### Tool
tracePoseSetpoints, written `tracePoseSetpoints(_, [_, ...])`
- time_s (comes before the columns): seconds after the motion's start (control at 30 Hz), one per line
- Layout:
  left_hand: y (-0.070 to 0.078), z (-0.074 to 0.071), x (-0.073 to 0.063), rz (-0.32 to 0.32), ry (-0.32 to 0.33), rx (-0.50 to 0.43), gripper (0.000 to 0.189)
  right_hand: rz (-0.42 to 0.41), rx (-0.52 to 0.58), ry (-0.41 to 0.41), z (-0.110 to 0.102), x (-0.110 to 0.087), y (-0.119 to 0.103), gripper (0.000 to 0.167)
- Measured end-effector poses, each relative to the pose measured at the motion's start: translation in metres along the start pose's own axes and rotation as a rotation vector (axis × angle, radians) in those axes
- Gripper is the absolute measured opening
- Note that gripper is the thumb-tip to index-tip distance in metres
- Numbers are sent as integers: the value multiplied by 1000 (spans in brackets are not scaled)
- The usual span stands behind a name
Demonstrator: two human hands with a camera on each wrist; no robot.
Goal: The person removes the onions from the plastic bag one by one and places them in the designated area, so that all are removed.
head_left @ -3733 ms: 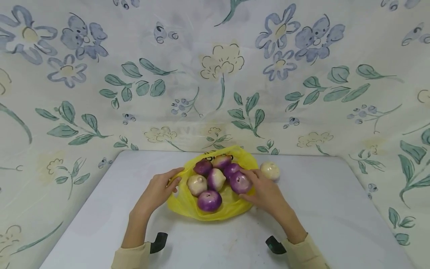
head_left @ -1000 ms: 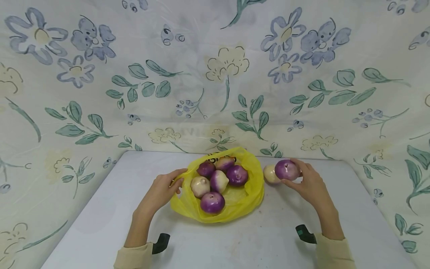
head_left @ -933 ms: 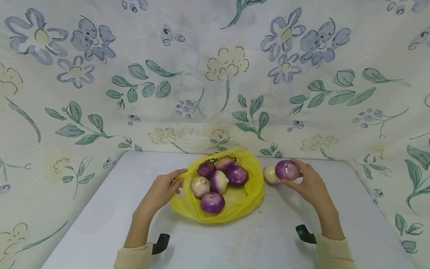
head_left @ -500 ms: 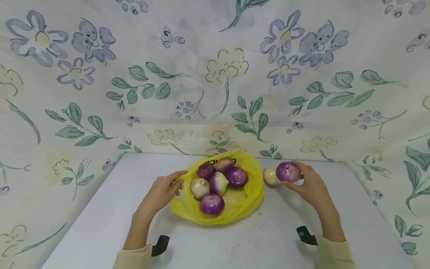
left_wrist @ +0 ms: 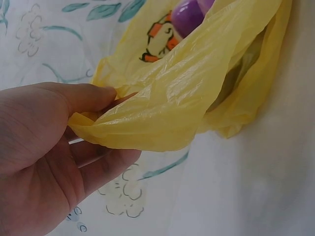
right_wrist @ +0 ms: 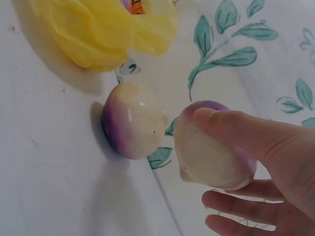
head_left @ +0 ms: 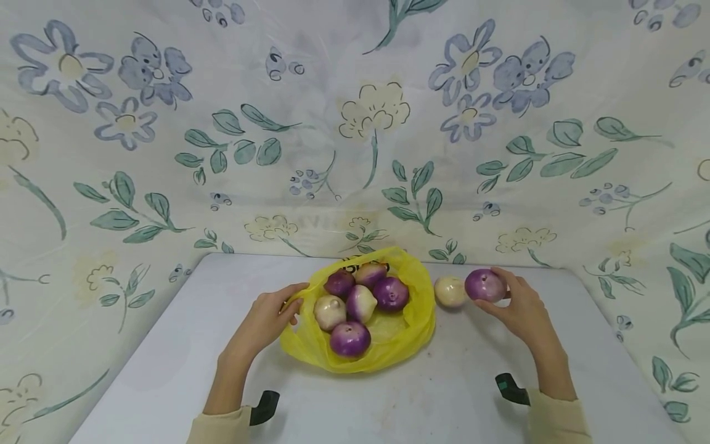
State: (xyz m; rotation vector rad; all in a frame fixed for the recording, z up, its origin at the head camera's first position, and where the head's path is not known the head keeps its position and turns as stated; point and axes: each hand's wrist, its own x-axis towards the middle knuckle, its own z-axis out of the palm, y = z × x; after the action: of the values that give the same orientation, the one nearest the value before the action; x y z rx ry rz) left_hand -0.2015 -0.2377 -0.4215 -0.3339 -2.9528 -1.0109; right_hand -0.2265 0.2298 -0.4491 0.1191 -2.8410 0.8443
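At the right of the head view, my right hand (head_left: 524, 308) grips a shiny purple-and-white turnip (head_left: 485, 286) between thumb and fingers. In the right wrist view the held turnip (right_wrist: 209, 147) appears raised off the table, its pale side showing. A second turnip (head_left: 450, 292) sits on the table just left of it, showing its white side. On the left, my left hand (head_left: 266, 317) pinches the rim of a yellow plastic bag (head_left: 407, 342), pulled taut in the left wrist view (left_wrist: 162, 113). Several more turnips lie in the open bag, among them a purple one (head_left: 350, 339) near its front.
Under everything is a white table (head_left: 388, 407). A floral-patterned cloth (head_left: 310, 135) hangs behind and along both sides. Small dark mounts (head_left: 265, 407) project from both wrists at the sleeve cuffs.
My right hand has lifted a purple turnip out of the bag and carried it right, past the turnip on the table, drifting slightly further right just now. My left hand keeps holding the rim.
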Motion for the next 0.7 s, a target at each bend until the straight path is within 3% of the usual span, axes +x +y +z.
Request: tracePoseSetpoints(0.7, [-1, 0, 1, -27, -9, 14, 39, 75, -16, -54, 11, 2, 20, 79])
